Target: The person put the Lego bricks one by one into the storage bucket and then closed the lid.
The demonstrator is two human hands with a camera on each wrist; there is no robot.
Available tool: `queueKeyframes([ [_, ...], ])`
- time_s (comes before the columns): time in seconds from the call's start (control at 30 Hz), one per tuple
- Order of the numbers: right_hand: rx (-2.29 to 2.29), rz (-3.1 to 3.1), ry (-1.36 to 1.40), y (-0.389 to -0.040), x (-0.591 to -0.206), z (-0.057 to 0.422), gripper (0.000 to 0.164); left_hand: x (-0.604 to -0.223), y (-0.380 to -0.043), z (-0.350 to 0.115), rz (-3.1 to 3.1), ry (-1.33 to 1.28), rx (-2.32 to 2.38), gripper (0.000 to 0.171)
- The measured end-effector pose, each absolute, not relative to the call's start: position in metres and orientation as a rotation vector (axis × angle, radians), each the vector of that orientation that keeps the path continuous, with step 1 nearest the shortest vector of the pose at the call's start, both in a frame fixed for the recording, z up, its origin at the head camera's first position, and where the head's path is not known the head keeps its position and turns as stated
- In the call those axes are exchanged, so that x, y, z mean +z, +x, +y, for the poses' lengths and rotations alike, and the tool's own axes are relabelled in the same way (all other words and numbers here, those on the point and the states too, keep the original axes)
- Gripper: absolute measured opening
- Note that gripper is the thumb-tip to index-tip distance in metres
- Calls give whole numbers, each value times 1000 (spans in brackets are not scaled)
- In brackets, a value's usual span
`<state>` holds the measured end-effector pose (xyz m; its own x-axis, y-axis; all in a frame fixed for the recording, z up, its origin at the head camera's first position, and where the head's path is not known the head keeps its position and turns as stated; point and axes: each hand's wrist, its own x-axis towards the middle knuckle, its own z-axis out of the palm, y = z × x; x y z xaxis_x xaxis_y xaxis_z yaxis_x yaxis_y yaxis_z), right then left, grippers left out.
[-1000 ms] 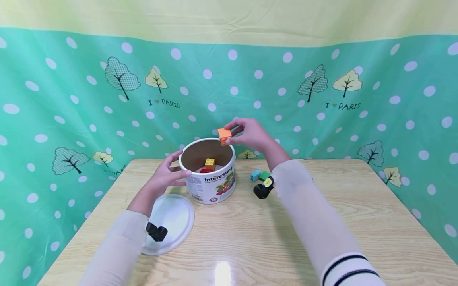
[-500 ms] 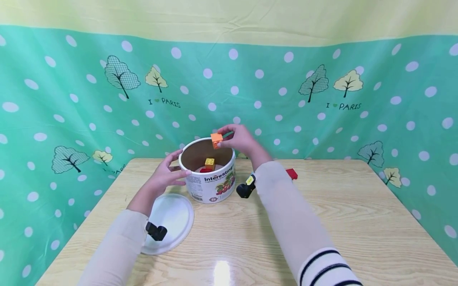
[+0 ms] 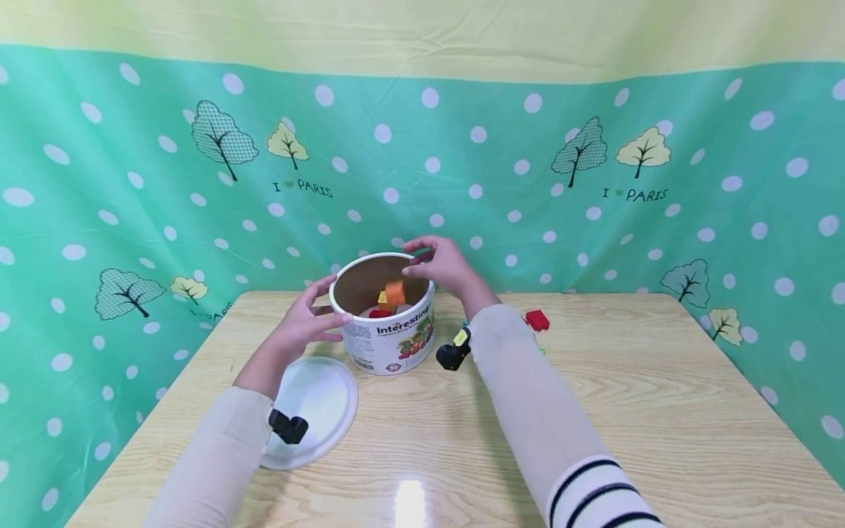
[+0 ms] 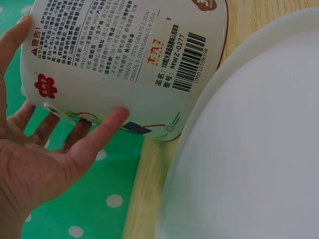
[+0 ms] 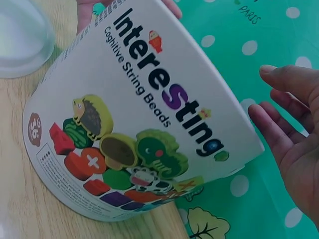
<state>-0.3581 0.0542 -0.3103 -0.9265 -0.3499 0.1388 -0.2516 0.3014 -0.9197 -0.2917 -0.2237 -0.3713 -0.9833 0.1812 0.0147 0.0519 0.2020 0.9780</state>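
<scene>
Orange plastic block point(image 3: 395, 292), one of three visible in the round white bucket point(image 3: 359, 348), shows only from the head; left hand point(image 3: 305, 320), touching bucket, and right hand point(image 3: 447, 265) have fingers apart.

A: What carries the things before you?
B: A pale wood-grain table point(image 3: 462, 455); on it your landmark, the white printed bucket point(image 3: 389, 346), stands upright.
A: And around the bucket?
B: Left of it and nearer you, a round white lid point(image 3: 320, 403) lies flat. Right of the bucket lie a red brick point(image 3: 538, 320) and, nearer you, a mostly hidden green piece point(image 3: 543, 350).
</scene>
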Motion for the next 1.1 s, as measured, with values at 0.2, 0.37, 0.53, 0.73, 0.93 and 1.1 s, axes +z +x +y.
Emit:
queueKeyframes([
  [0.2, -1746, 2463, -570, -357, -313, 59, 45, -370, -293, -224, 2345, 244, 1922, 92],
  [0.37, -1761, 2459, -573, -355, -316, 62, 43, -371, -293, -225, 2349, 225, 1908, 94],
  [0.53, -1781, 2456, -581, -350, -317, 64, 42, -373, -293, -227, 2352, 211, 1904, 93],
  [0.73, -1802, 2470, -592, -343, -316, 70, 41, -374, -293, -228, 2353, 226, 1899, 95],
  [0.93, -1819, 2477, -603, -336, -319, 81, 41, -371, -292, -225, 2334, 238, 1902, 95],
  [1.1, -1840, 2473, -610, -329, -321, 91, 38, -370, -291, -223, 2317, 230, 1913, 94],
])
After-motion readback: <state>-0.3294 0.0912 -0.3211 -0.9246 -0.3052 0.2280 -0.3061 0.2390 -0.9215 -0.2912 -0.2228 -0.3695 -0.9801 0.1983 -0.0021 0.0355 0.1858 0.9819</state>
